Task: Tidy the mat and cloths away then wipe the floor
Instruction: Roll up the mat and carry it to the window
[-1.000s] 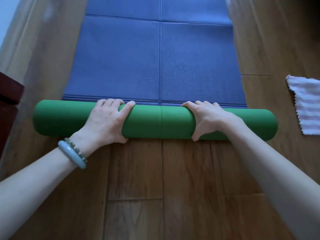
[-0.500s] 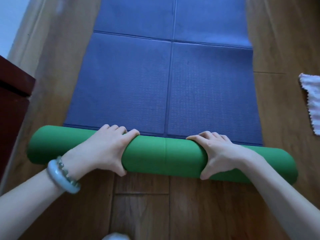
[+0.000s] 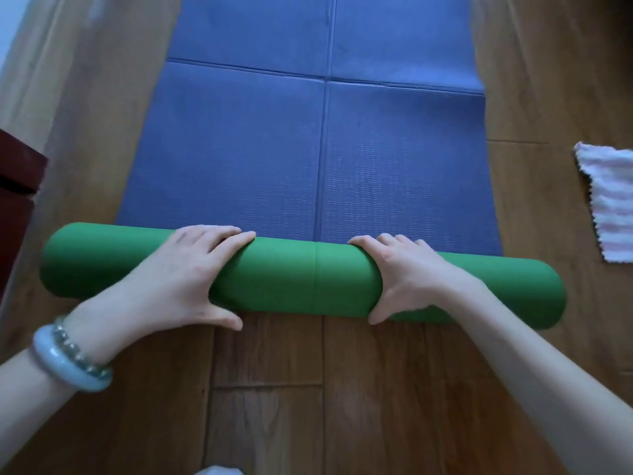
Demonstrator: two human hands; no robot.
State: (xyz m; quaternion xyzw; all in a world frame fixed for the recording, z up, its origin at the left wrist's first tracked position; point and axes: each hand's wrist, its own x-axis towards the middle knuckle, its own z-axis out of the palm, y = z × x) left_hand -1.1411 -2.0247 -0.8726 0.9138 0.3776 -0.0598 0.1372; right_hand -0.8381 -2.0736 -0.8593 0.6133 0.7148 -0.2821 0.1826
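— Where is the mat (image 3: 318,159)?
— On the wood floor (image 3: 274,399), running away from the person. The far part lies flat, blue side up, with fold creases crossing it. The near part is wound into a green roll (image 3: 298,279) lying crosswise.
— And the hands?
— Both on the roll. The left hand (image 3: 185,269) grips it left of the middle, fingers curled over the top, thumb down on the near side by the floor. The right hand (image 3: 414,275) grips it right of the middle in the same way.
— So neither is open?
— No, each is wrapped round the roll, with bare green showing between them and at both ends.
— Any cloths?
— One cloth (image 3: 609,207), pale with faint pink stripes, lies flat on the floor to the right of the mat, apart from it, partly cut by the edge.
— Anything else?
— A pale bangle (image 3: 65,368) and a beaded bracelet (image 3: 73,344) on the left wrist, and a dark red cabinet (image 3: 17,193) at the left edge.
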